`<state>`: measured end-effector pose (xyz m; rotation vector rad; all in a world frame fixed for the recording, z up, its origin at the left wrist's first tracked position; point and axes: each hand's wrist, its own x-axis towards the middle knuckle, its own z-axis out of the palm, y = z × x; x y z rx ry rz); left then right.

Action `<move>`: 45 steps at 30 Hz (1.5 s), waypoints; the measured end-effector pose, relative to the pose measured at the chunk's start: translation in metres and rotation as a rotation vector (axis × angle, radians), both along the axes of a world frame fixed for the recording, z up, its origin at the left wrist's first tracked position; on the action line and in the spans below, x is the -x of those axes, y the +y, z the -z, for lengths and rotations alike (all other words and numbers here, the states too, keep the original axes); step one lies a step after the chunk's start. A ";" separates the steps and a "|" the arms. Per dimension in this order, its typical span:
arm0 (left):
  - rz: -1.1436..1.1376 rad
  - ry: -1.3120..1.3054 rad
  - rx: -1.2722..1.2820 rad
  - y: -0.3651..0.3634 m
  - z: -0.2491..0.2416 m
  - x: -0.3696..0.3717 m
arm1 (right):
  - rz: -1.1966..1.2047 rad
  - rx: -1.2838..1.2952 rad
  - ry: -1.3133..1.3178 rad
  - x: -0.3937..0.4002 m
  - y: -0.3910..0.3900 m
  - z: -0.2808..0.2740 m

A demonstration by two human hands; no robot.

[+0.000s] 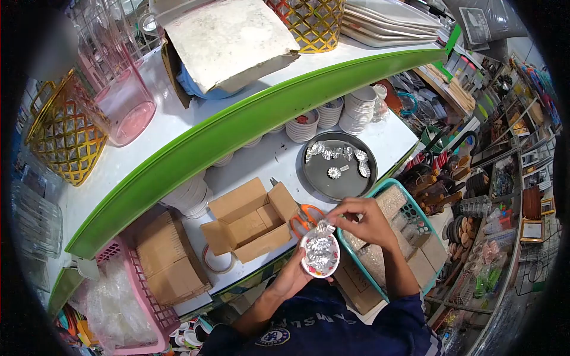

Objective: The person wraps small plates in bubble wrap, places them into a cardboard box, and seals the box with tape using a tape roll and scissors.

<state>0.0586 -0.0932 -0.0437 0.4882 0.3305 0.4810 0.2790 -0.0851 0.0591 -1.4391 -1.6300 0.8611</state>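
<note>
Dark blue shirt on the person, nearest to me, bore white lettering that read SAMSUNG, partly lost in folds, and a round crest whose wording was too small to read. Left hand: clamped on the side of a small white bowl with red flowers, held just in front of the shirt. Its mouth faced upward; its outline ran longest from the shirt toward the green shelf edge. Silver fluted cups lay inside. Right hand: thumb and fingers together on another silver cup at the bowl's far rim; its exact tilt could not be determined. Beyond, more such cups sat in a dark round pan, near a small pale tag, illegible. Orange-handled scissors lay beside an open cardboard box; a teal basket stood by the right forearm.
</note>
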 end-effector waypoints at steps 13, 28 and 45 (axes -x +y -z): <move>0.031 -0.088 -0.024 0.000 -0.001 0.001 | -0.146 -0.163 -0.222 0.013 -0.021 -0.002; 0.146 -0.036 -0.027 -0.003 0.002 0.033 | -0.279 0.253 0.213 0.023 -0.018 0.026; -0.531 0.071 -0.278 -0.011 -0.062 0.080 | -0.196 0.185 0.750 0.083 -0.001 0.035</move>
